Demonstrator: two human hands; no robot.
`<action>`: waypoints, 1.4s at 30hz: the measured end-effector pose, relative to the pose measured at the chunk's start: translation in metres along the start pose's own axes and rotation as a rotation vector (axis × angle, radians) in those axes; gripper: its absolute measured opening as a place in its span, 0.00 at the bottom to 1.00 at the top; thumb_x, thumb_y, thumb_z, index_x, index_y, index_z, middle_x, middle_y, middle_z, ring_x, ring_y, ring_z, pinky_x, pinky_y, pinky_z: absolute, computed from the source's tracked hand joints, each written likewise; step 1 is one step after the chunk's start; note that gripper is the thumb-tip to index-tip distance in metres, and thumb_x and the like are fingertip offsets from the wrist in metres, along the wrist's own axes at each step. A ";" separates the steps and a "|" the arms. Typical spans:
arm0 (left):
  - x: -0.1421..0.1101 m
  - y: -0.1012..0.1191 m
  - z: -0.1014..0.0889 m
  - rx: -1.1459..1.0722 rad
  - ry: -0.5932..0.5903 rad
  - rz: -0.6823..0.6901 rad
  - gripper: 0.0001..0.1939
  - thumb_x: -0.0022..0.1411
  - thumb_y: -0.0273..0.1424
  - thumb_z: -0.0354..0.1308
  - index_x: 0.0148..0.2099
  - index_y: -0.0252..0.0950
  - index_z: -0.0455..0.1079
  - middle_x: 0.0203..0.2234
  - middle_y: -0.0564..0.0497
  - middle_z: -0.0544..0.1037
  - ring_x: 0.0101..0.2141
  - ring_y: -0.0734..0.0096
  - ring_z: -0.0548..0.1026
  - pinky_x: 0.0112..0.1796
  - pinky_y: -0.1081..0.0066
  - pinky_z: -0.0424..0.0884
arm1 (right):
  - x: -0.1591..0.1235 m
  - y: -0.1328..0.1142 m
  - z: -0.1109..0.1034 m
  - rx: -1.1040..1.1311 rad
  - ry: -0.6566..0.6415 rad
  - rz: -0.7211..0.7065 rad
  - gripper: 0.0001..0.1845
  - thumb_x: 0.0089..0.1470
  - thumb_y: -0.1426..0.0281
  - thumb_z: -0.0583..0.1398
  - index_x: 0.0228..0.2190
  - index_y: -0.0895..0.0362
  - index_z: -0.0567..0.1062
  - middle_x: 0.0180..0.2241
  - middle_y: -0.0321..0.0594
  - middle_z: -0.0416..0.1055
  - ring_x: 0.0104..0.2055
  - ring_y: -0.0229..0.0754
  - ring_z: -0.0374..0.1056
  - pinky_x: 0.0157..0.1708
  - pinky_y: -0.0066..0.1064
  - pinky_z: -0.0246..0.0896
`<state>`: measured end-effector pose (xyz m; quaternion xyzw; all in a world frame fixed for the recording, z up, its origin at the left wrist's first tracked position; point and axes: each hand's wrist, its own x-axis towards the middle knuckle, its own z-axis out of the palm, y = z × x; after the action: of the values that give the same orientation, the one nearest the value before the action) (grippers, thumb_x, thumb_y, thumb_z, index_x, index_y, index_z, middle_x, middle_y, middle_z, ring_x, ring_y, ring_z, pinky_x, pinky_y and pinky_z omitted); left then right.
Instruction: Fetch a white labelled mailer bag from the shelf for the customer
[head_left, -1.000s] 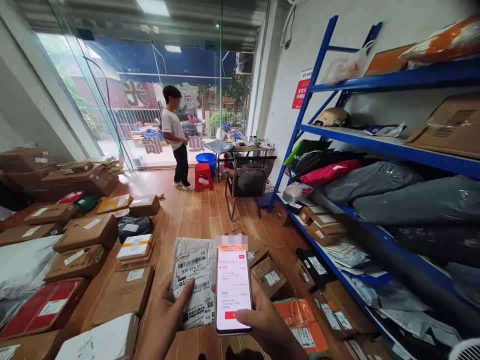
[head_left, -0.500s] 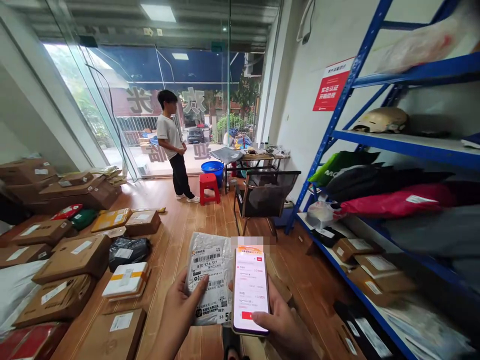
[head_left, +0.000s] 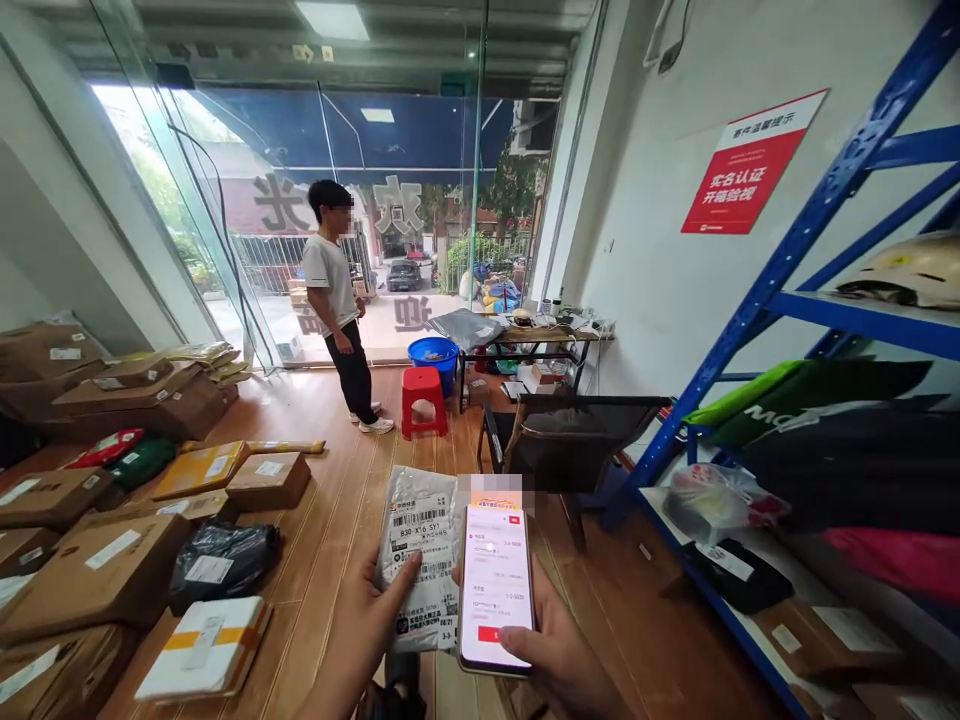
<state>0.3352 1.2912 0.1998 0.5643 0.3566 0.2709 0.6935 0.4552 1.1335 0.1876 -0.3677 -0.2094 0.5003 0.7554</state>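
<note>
Left hand is closed on a pale packet, its thumb lying across the printed label; right hand is wrapped round a phone, thumb at the red button, contact can't be told. Packet is held facing up, just left of phone, which hides its right edge. To do it well, I'd judge: shift left thumb off print, part the two so the label reads whole, keep screen steady. Beyond: white parcel on floor, red stool, person standing by glass.
</note>
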 end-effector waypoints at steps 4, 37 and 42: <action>0.084 0.009 -0.004 -0.032 -0.010 -0.017 0.32 0.38 0.48 0.71 0.41 0.33 0.72 0.36 0.43 0.82 0.34 0.54 0.80 0.29 0.66 0.78 | 0.083 -0.008 -0.007 0.012 -0.024 -0.031 0.52 0.35 0.67 0.71 0.57 0.54 0.50 0.50 0.54 0.72 0.52 0.58 0.68 0.48 0.46 0.61; 0.721 0.121 0.153 0.216 -0.208 0.135 0.26 0.48 0.44 0.64 0.47 0.34 0.71 0.40 0.45 0.80 0.40 0.55 0.77 0.41 0.63 0.74 | 0.652 -0.226 -0.168 0.138 0.221 -0.266 0.46 0.37 0.73 0.69 0.56 0.54 0.55 0.50 0.50 0.74 0.53 0.53 0.68 0.50 0.45 0.65; 0.790 0.129 0.188 0.248 -0.258 0.126 0.28 0.47 0.45 0.64 0.47 0.33 0.71 0.42 0.43 0.79 0.43 0.53 0.76 0.43 0.63 0.73 | 0.697 -0.260 -0.202 0.136 0.237 -0.284 0.47 0.38 0.75 0.68 0.58 0.53 0.54 0.51 0.50 0.73 0.55 0.54 0.67 0.53 0.47 0.61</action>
<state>0.9617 1.8232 0.1965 0.6967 0.2593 0.1930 0.6404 1.0364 1.6380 0.2206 -0.3388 -0.1346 0.3550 0.8608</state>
